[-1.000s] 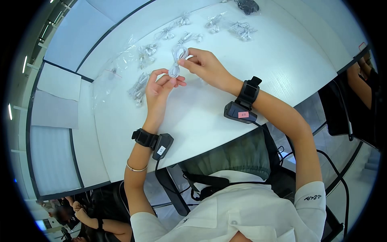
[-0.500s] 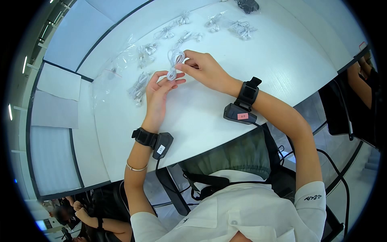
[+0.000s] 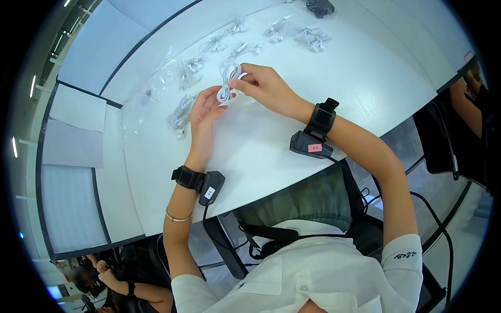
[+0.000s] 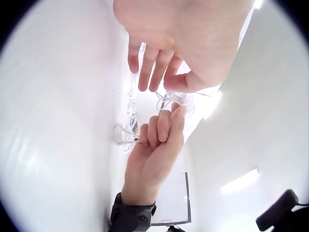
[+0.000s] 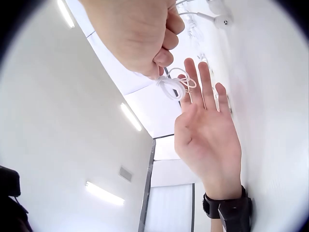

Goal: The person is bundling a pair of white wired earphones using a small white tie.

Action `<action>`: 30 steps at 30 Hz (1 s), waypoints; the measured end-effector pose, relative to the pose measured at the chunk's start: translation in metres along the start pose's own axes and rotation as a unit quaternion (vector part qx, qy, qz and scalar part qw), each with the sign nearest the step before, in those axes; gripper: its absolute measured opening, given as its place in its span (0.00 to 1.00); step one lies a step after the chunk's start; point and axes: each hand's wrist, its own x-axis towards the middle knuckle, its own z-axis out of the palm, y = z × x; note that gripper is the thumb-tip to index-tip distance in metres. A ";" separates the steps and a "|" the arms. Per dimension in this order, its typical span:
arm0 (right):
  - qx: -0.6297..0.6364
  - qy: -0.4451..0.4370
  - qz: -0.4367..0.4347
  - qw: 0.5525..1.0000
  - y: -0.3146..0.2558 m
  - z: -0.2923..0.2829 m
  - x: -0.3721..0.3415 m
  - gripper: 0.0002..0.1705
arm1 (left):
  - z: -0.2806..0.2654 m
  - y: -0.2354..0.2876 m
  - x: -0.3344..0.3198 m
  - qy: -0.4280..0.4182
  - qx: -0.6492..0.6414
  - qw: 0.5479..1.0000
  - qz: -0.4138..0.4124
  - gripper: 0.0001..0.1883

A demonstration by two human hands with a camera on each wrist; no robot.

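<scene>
A coiled white earphone cable [image 3: 224,95], bundled at its middle, is pinched between the thumb and index finger of the right hand [image 3: 271,93]. Fingers extended, the left hand [image 3: 205,115] is beside the coil's lower loop; whether its index finger touches the loop I cannot tell. In the right wrist view the coil [image 5: 172,88] overlaps the left index finger, and the left palm [image 5: 207,140] faces the camera. An earbud [image 5: 223,21] on its cord shows beyond the curled right fingers. The left wrist view shows the coil [image 4: 179,99] between both hands.
Several bagged white earphone bundles lie on the white table [image 3: 313,99], among them one near the left hand [image 3: 180,113] and one at the back [image 3: 313,39]. A dark bundle [image 3: 319,7] is at the back edge. Panels border the left; another person [image 3: 112,281] is at lower left.
The coil and right hand have shifted slightly left. The left thumb, earlier up at the coil's lower end, has moved down from it, and the left fingers lie closer together.
</scene>
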 end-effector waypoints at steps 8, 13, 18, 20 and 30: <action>-0.019 -0.011 -0.009 1.000 -0.001 0.003 0.000 0.15 | -0.002 -0.006 0.002 -0.125 -0.013 0.992 0.025 0.19; -0.085 -0.016 -0.021 0.996 0.003 0.002 0.001 0.18 | -0.010 -0.011 0.004 -0.111 -0.074 0.990 -0.045 0.20; -0.105 -0.030 -0.010 0.994 0.002 0.000 0.001 0.17 | -0.005 -0.005 0.001 -0.093 0.010 0.995 -0.033 0.18; -0.091 -0.029 -0.011 0.995 0.007 0.002 0.001 0.17 | -0.001 -0.004 0.000 -0.076 0.016 0.997 -0.017 0.17; -0.151 -0.043 -0.008 0.988 0.003 0.004 0.000 0.17 | -0.002 -0.005 -0.001 -0.098 -0.041 0.992 -0.075 0.15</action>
